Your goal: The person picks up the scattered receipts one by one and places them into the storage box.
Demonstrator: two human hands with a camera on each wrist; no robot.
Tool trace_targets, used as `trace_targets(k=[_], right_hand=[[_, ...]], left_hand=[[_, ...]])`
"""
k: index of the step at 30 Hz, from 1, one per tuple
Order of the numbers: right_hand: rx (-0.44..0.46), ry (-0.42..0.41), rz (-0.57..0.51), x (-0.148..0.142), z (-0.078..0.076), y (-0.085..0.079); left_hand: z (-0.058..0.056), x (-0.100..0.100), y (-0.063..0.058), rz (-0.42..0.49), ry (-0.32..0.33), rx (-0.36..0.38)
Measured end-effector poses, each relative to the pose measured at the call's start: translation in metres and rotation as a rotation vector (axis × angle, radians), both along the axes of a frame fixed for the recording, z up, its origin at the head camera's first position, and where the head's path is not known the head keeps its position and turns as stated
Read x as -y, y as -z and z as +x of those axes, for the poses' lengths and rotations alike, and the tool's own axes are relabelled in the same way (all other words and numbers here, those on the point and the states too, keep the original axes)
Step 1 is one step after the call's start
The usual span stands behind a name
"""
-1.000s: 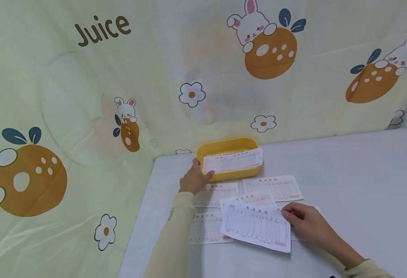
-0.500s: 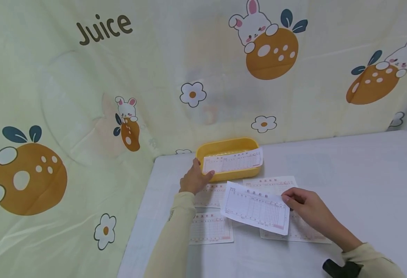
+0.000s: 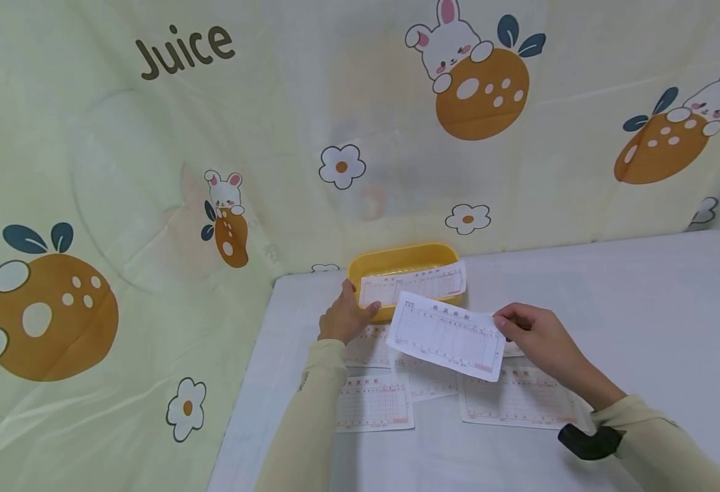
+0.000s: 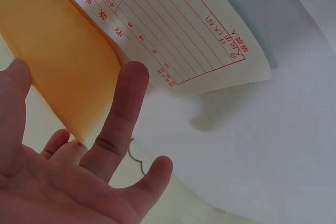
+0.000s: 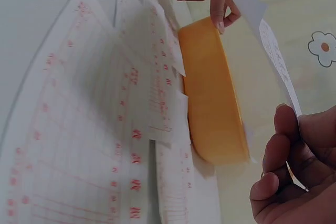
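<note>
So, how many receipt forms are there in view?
7 visible: one receipt form in the yellow tray, one in the right hand, five on the table (far left, near left, middle, far right, near right). More may be hidden.

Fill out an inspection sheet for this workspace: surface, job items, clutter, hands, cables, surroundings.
Surface: white table, partly covered by loose forms.
Job items: yellow tray with at least one form in it; loose forms, some overlapping; held form, raised above the table.
Clutter: nothing seen.
Hands: left hand holds the yellow tray at its left end; right hand pinches the held form by its right edge.
Cables: nothing seen.
Surroundings: cartoon-printed cloth behind the table, marked "Juice"; black item at the right sleeve, kind unclear.
</note>
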State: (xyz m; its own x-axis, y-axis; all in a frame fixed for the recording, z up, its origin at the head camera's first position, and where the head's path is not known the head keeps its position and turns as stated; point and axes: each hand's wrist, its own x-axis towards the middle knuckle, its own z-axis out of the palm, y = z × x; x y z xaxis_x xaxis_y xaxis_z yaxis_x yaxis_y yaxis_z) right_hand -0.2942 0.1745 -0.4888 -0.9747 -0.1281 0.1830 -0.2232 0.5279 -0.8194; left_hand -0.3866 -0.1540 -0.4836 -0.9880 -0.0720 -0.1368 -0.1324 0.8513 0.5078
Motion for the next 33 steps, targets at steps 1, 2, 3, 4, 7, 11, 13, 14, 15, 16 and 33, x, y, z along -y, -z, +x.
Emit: trace_targets(k=[1, 2, 3, 4, 7, 11, 13, 14, 15, 16, 33], right_hand=[[0.000, 0.003, -0.003, 0.001, -0.003, -0.002], [-0.001, 0.007, -0.006, 0.003, -0.005, -0.004], [0.000, 0.012, -0.007, 0.004, -0.008, -0.006], [0.003, 0.019, -0.005, 0.006, -0.011, -0.008], [0.008, 0.029, -0.013, 0.010, -0.020, -0.016], [0.002, 0.049, -0.009, 0.015, -0.032, -0.025], [-0.003, 0.067, -0.002, 0.018, -0.039, -0.030], [-0.005, 0.074, 0.001, 0.020, -0.042, -0.032], [-0.008, 0.081, 0.005, 0.022, -0.046, -0.034], [-0.008, 0.087, 0.004, 0.023, -0.050, -0.036], [0.053, 0.083, 0.041, 0.042, -0.115, -0.056]], left_hand=[[0.000, 0.000, 0.000, -0.004, 0.002, -0.002], [0.000, 0.001, 0.000, -0.007, 0.004, -0.004], [0.000, 0.001, 0.000, -0.010, 0.005, -0.005], [0.000, 0.001, 0.000, -0.013, 0.007, -0.005], [0.001, 0.000, -0.002, -0.016, 0.010, -0.005], [0.001, 0.000, -0.003, -0.031, 0.013, -0.001], [0.000, 0.000, -0.003, -0.043, 0.017, -0.004], [-0.001, 0.000, -0.002, -0.048, 0.016, -0.002], [-0.002, 0.000, -0.002, -0.054, 0.016, -0.001], [-0.003, 0.000, -0.001, -0.059, 0.016, 0.002], [-0.007, 0.004, -0.003, -0.067, 0.013, 0.011]])
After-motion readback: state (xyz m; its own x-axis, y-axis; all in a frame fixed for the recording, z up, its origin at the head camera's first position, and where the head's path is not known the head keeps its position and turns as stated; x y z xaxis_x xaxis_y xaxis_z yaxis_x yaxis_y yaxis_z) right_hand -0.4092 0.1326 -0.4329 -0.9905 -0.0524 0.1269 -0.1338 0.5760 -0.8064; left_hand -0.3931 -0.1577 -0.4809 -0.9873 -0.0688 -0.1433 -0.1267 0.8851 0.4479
